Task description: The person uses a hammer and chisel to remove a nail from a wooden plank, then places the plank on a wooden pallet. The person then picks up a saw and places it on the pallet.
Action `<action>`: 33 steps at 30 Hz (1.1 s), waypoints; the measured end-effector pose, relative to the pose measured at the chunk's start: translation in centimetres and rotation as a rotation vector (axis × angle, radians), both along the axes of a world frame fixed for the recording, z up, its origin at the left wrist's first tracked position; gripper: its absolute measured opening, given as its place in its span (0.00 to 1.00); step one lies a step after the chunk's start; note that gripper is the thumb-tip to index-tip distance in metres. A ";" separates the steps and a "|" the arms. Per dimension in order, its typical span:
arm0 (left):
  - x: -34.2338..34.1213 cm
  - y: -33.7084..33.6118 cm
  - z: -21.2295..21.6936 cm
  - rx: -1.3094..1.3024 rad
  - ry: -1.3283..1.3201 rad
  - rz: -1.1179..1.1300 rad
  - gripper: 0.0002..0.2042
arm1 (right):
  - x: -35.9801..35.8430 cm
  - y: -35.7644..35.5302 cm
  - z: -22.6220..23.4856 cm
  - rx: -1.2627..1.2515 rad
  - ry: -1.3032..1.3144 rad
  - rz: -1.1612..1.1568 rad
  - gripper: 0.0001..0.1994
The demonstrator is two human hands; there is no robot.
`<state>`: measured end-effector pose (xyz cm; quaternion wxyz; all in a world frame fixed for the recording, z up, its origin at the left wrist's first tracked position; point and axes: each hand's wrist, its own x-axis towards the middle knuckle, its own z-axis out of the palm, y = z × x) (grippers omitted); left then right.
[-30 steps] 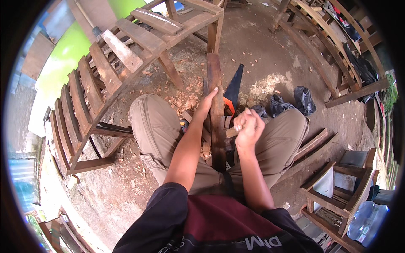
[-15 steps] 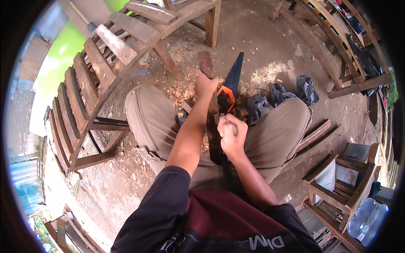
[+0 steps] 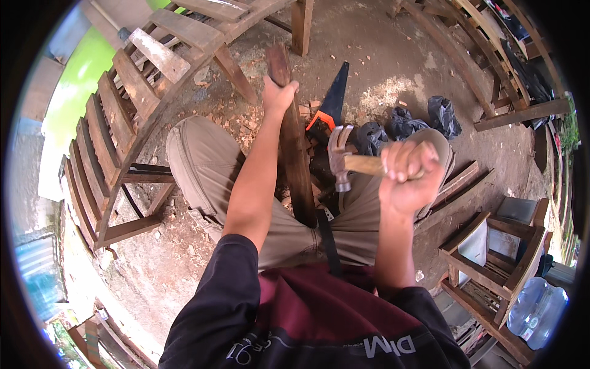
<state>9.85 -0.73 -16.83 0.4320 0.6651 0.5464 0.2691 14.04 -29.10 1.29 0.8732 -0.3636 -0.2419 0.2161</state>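
Containers: I count three crumpled black plastic bags (image 3: pixel 407 123) on the brown dirt floor (image 3: pixel 369 37), grouped beyond my right knee; their contents are hidden from me. One large clear, bluish plastic bottle (image 3: pixel 538 312) lies at the far right, beside one brown wooden chair frame with greyish panels (image 3: pixel 482 283); what the bottle holds I cannot make out.

Hands: two, both mine and both occupied. My left hand (image 3: pixel 279 95) is clasped round the upper part of one long, dark-brown, squared wooden beam (image 3: pixel 295 157). The beam slants between my legs, its near end at my lap and its far end projecting past the left hand. My right hand (image 3: pixel 410 175) has its fingers curled tight about the pale wooden handle of one steel-headed claw hammer (image 3: pixel 362 163). The hammer is held level, its head to the right of the beam and apart from it.

Other items, counted: one handsaw with a black tapering blade and orange grip (image 3: pixel 334 95), just right of the beam; two narrow brown wooden strips (image 3: pixel 458 184), side by side past my right knee; one slatted dark-wood surface (image 3: pixel 115 107) at left, bearing one flat, whitish-smeared brown piece (image 3: pixel 160 55).
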 end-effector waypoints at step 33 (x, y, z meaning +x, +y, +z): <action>-10.2 11.5 16.3 -0.047 -1.174 0.302 0.32 | 8.5 2.1 -3.3 -0.078 0.238 -0.152 0.10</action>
